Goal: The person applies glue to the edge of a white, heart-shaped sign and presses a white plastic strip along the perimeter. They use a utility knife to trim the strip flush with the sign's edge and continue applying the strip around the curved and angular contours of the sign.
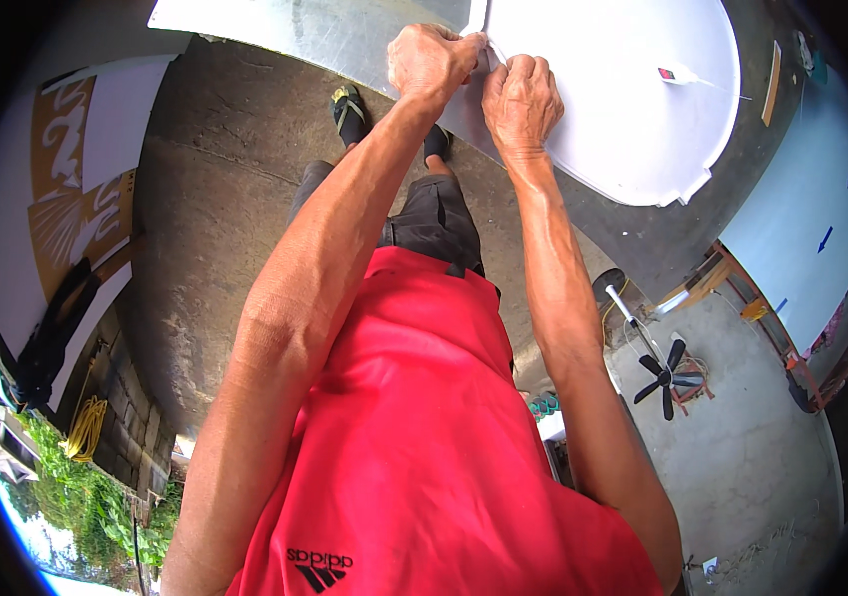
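A large white rounded panel [622, 109] with a thin raised rim lies on the table in front of me. My left hand [432, 62] is closed at the panel's near left edge, thumb and forefinger pinching a narrow white strip [478, 14]. Close beside it, my right hand [523, 104] is curled knuckles-up over the same edge. Its fingertips are hidden, though they seem to pinch the strip where it bends toward this hand. On the panel lies a small white bottle [680, 76] with a red and dark label and a thin tip.
A grey sheet [344, 40] covers the table's left part. Right of the panel lies a narrow wooden strip [771, 84]. A black-bladed fan [667, 377] stands on the floor at right, near a pale blue board [821, 219]. Brown-and-white panels [71, 149] lean at left.
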`<state>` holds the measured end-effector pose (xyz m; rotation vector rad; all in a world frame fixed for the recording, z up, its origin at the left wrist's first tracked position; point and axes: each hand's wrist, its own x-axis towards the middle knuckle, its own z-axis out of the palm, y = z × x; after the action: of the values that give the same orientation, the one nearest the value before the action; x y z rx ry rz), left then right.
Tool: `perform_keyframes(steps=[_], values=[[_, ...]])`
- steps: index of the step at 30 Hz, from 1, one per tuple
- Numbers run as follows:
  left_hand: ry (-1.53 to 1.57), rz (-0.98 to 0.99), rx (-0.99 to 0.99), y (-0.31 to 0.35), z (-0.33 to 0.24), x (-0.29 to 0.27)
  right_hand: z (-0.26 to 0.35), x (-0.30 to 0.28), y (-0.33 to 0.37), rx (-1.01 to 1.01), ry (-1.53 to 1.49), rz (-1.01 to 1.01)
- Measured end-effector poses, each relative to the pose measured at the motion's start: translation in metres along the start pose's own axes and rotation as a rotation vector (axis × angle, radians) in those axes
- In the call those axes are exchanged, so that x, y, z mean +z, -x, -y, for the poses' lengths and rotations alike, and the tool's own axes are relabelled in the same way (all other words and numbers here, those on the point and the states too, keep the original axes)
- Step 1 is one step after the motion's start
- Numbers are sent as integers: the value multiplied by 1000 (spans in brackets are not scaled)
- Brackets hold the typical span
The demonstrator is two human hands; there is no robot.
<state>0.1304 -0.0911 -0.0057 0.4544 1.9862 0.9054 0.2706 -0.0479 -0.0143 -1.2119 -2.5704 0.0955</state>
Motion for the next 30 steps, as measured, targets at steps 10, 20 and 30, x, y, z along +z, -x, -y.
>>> perform_keyframes(steps=[10,20,30], values=[[-12,-37,-10,-2,2,8,1,8,2,38,-31,-35],[16,-31,-15,-4,3,6,-3,12,1,33,-83,-38],[75,-96,-25,-4,3,11,-5,16,2,29,-144,-74]])
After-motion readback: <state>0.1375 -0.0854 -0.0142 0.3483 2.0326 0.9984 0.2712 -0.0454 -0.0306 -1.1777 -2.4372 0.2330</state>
